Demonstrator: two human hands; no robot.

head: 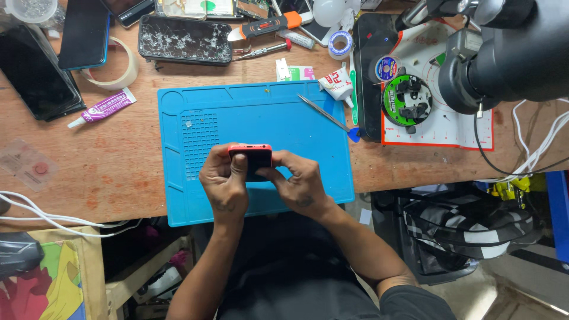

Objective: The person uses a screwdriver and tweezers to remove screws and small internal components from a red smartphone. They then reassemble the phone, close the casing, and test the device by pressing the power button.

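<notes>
While both hands closed on it, the red phone (251,155) stood on edge over the near half of the blue mat (284,112), its red rim facing up and its dark face turned toward the person. The left hand (222,181) clasped the phone's left side, thumb pressed on the dark face. The right hand (299,182) pinched the right side, thumb and fingers tight against it. Both wrists hung over the mat's near edge.

On the mat's far right lay metal tweezers (323,112), with a white tube (338,84) just beyond the corner. To the far left of the mat, on the wooden bench (118,160), lay a purple tube (106,108), a tape roll (121,71) and a dark phone (35,74). A cracked phone (185,40) lay farther off, and an orange-handled knife (269,25) near it. To the right stood a microscope (504,53) above a white pad (450,124) bearing a green reel (406,99). White cables (53,219) trailed at the near left.
</notes>
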